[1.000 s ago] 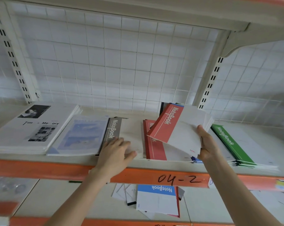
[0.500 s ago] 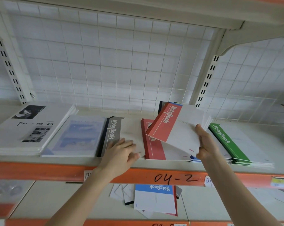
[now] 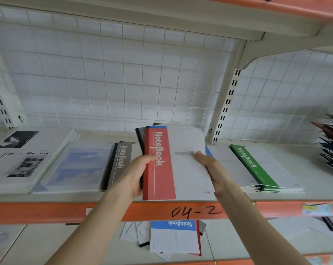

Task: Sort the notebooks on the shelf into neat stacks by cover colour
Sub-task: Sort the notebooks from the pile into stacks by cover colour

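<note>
Below, lower shelf [image 3: 47, 243]: blue notebook [image 3: 174, 238] tops a loose heap, title upside down to the view.
Lip [image 3: 47, 211]: orange front edge of the shelf [image 3: 315, 175] above, "04-2" handwritten on it, sticker [image 3: 316, 208] at R.
L hand [image 3: 135, 176]: fingers curled round L edge of the bundle [image 3: 188, 176], thumb on its red band.
R hand [image 3: 213, 169]: grasping the bundle's R edge, thumb on the white cover, other fingers hidden under.
Bundle makeup: red notebook [image 3: 159, 169] on top; dark, blue and green edges peek out behind at the top.
Bundle spot: held by both hands over the shelf front, btwn grey stack [image 3: 123, 159] and green stack [image 3: 255, 167]; lower edge at the lip, touching or not, can't tell.
Grey stack: flat, just L of L hand, dark cover under it.
Green stack: flat, R of R hand, edges roughly even.
White cover [image 3: 230, 165]: flat btwn bundle and green stack, blue corner showing by R thumb.
Pale book [image 3: 79, 165]: L of grey stack, bluish cover, blurred.
Photo book [image 3: 18, 159]: far L, b/w pics.
Far R pile [image 3: 332, 146]: messy, dark covers fanned out.
Back: wire grid [image 3: 123, 83], slotted upright [image 3: 227, 100].
</note>
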`<state>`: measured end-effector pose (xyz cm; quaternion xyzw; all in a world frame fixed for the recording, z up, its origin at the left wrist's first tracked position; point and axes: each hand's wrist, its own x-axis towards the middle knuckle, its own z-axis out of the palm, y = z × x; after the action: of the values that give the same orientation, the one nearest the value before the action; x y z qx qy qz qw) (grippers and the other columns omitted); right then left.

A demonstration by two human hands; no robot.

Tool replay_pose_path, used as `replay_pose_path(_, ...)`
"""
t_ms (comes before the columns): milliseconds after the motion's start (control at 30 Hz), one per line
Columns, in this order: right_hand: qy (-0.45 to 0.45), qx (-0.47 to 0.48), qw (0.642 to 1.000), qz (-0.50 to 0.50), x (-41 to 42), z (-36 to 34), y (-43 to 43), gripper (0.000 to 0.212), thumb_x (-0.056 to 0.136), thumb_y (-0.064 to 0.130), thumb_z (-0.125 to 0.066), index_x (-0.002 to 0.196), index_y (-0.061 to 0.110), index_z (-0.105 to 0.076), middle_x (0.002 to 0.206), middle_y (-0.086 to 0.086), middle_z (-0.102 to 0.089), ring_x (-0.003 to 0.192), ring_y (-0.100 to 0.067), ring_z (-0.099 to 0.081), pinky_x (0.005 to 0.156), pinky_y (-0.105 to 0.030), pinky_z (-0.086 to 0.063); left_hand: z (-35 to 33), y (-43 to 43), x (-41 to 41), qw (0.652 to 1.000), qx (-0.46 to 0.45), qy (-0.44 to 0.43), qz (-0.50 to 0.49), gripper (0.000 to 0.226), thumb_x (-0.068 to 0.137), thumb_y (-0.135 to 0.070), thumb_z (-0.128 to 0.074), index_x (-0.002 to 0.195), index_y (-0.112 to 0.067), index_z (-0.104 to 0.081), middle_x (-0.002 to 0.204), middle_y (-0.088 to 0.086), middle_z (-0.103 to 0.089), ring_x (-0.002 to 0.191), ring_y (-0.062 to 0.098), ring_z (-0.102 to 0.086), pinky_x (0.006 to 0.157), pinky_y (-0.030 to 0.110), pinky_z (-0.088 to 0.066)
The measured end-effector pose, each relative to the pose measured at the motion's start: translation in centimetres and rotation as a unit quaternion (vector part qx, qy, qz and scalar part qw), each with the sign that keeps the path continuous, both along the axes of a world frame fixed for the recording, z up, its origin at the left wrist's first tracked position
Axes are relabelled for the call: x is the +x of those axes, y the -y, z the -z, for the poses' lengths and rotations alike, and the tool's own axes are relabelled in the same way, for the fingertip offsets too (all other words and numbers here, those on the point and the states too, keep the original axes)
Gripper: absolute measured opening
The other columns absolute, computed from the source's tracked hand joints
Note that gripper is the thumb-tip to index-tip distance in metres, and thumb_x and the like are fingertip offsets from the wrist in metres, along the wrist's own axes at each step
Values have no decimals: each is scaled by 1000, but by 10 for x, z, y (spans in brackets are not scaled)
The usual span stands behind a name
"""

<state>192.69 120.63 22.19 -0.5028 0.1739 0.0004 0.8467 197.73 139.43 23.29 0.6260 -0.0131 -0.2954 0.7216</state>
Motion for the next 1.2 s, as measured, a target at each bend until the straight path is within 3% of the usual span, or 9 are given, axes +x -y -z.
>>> replay_pose_path(133, -38, -295, 954, 50, 0, -6, -3, 12, 91, 18, -59, 83, 9, -58, 83, -9, -65, 68, -20, -63, 55, -27, -53, 12, 7, 2, 998, -5, 19, -56, 19, 94, -21, -54, 113, -19, -55, 90, 6, -66, 80, 24, -62, 66, 35, -45)
replay_pose_path(267, -118, -572, 812, -1, 0, -6, -8, 29, 92, 27, -52, 67, 17, -43, 68, 4, -45, 58, -8, -42, 47, -19, -29, 15, 18, -3, 995, -34, 37, -91, 17, 93, -17, -56, 110, -23, -54, 86, 0, -62, 75, 17, -58, 59, 30, -40)
replay_pose_path(400, -119, -571, 811, 41, -1, -9, -12, 13, 90, 25, -55, 93, 13, -54, 78, 1, -51, 68, -16, -49, 47, -21, -34, 16, 28, -6, 990, -47, 70, -112, 22, 92, -14, -58, 111, -24, -53, 89, -3, -62, 76, 14, -58, 59, 29, -42)
replay_pose_path(567, -97, -582, 803, 81, -7, -15, -16, 41, 87, 19, -57, 126, 11, -49, 107, -7, -61, 90, -23, -56, 71, -29, -47, 19, 35, -2, 988, -34, 105, -112, 29, 90, -13, -61, 117, -22, -52, 93, -6, -61, 88, 20, -58, 78, 39, -44)
replay_pose_path(633, -85, -583, 803, 89, -8, -15, -16, 45, 86, 18, -58, 129, 12, -44, 105, -4, -59, 92, -24, -57, 70, -29, -47, 20, 36, -3, 987, -30, 111, -113, 30, 90, -13, -61, 117, -22, -52, 95, -5, -61, 93, 22, -58, 81, 41, -44)
replay_pose_path(800, -87, -575, 807, 106, -5, -8, -9, 15, 86, 12, -57, 87, 10, -42, 77, 0, -48, 71, -19, -48, 54, -26, -36, 17, 31, -4, 989, -45, 62, -128, 22, 92, -28, -58, 112, -23, -51, 94, 1, -63, 82, 20, -60, 68, 35, -47)
replay_pose_path(1000, -87, -531, 832, 134, 4, -4, 5, 30, 79, 4, -61, 65, 13, -36, 68, -7, -40, 64, -18, -36, 54, -26, -25, 19, 15, 2, 988, -39, 31, -147, 22, 96, -34, -50, 112, -19, -51, 85, 0, -61, 73, 17, -59, 54, 29, -43)
replay_pose_path(1100, -100, -540, 819, 166, 6, -7, 23, 12, 79, 4, -62, 82, 7, -51, 78, -9, -51, 70, -20, -46, 59, -26, -34, 20, -3, 9, 985, -36, 15, -170, 21, 96, -33, -50, 112, -20, -50, 84, -3, -60, 71, 15, -58, 54, 27, -42)
replay_pose_path(1200, -146, -554, 799, 184, 4, -6, 41, 40, 83, 4, -61, 121, 2, -51, 106, -16, -60, 96, -29, -56, 73, -32, -44, 19, -28, 19, 976, -16, 31, -213, 22, 96, -33, -50, 115, -21, -51, 93, 0, -61, 68, 13, -56, 54, 25, -40)
